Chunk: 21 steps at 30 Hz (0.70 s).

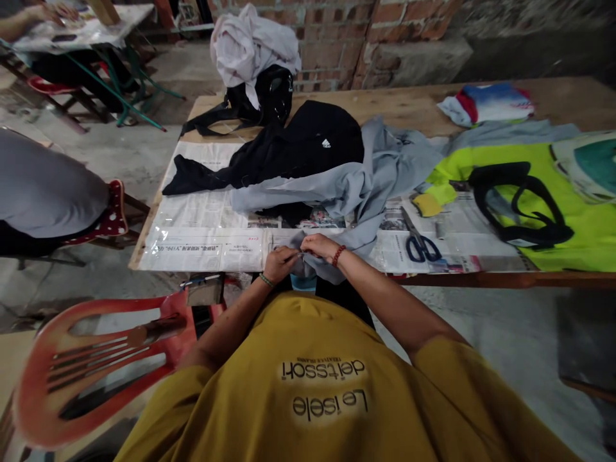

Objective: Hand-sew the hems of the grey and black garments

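Observation:
At the table's front edge, my left hand (280,264) and my right hand (319,246) are close together, fingertips nearly touching. Both pinch a small part of a grey garment (337,186), whose lower end hangs over the edge towards my lap. A tiny dark detail shows between the fingertips, too small to name. The garment's black section (308,138), with a white logo, spreads across the table beyond my hands. Dark blue-handled scissors (422,247) lie to the right of my right hand.
Newspaper under clear plastic (192,247) covers the wooden table (380,102). A yellow-green garment (591,224) with a black strap (517,221) lies right. A black bag (276,96) under pale cloth (255,45) stands behind. A red plastic chair (36,385) is at left; another person (48,183) sits nearby.

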{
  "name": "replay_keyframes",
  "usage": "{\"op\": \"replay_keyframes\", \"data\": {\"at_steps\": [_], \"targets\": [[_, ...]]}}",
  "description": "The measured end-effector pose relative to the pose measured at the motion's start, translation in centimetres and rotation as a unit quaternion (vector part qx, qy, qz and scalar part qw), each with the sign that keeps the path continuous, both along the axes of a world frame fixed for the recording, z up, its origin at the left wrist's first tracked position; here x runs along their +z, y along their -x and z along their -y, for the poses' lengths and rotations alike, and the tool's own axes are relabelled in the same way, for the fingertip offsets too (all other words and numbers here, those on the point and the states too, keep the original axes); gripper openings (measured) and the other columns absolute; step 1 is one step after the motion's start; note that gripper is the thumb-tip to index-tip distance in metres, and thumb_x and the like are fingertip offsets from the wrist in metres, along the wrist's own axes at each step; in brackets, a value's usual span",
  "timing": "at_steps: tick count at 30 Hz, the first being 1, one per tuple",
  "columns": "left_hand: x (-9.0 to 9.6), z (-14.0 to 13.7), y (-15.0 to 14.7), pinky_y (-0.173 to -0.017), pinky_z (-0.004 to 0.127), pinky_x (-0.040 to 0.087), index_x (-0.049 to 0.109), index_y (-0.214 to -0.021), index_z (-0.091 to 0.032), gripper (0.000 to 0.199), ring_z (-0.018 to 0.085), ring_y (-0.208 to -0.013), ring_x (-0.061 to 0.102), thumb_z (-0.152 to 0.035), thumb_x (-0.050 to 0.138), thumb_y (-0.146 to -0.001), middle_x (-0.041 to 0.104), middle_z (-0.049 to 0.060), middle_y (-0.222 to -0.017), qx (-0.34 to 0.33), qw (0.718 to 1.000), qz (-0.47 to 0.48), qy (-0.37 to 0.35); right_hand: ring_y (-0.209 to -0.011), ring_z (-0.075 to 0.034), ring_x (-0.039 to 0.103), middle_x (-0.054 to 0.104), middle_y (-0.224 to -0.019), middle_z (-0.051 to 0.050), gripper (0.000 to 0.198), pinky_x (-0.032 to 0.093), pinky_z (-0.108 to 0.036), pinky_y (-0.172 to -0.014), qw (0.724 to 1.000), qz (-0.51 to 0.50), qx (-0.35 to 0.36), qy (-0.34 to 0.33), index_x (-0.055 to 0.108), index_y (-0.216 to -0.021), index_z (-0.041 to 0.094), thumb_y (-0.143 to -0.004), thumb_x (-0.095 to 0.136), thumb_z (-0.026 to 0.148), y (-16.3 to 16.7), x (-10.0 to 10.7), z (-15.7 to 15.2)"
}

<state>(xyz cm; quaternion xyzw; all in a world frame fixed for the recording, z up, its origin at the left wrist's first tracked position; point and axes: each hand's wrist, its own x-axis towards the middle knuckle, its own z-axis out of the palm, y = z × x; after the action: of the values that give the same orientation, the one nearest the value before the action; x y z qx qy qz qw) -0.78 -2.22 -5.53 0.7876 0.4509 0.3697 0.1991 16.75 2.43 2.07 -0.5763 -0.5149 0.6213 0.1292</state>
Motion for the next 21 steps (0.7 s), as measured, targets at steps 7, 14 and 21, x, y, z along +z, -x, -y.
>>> {"op": "replay_keyframes", "data": {"at_steps": [7, 14, 21], "targets": [[0.0, -0.1, -0.2, -0.075, 0.025, 0.053, 0.076, -0.092, -0.019, 0.012, 0.014, -0.078, 0.066, -0.026, 0.066, -0.091, 0.074, 0.004, -0.083, 0.036, 0.998, 0.032, 0.044, -0.043, -0.008, 0.042, 0.049, -0.052, 0.005, 0.014, 0.034, -0.021, -0.045, 0.995, 0.015, 0.088, -0.051, 0.064, -0.068, 0.018, -0.080, 0.057, 0.018, -1.0, -0.1, -0.5], [0.5, -0.5, 0.1, -0.072, 0.025, 0.052, 0.075, -0.083, -0.016, 0.015, 0.014, -0.075, 0.064, -0.028, 0.068, -0.089, 0.072, 0.003, -0.077, 0.058, 0.985, 0.109, 0.123, -0.106, -0.024, 0.058, 0.069, -0.106, -0.009, 0.018, 0.043, -0.040, -0.099, 0.823, 0.160, 0.030, -0.545, 0.070, -0.098, 0.020, -0.090, 0.054, 0.022, -4.5, 0.0, 0.9], [0.5, -0.7, 0.2, -0.073, 0.025, 0.053, 0.075, -0.080, -0.017, 0.012, 0.014, -0.074, 0.065, -0.027, 0.069, -0.085, 0.071, 0.002, -0.076, 0.064, 0.979, 0.127, 0.148, -0.095, -0.023, 0.053, 0.069, -0.094, -0.007, 0.014, 0.036, -0.038, -0.088, 0.769, 0.177, 0.131, -0.600, 0.070, -0.096, 0.019, -0.090, 0.062, 0.029, -3.5, -3.5, 5.2]]}}
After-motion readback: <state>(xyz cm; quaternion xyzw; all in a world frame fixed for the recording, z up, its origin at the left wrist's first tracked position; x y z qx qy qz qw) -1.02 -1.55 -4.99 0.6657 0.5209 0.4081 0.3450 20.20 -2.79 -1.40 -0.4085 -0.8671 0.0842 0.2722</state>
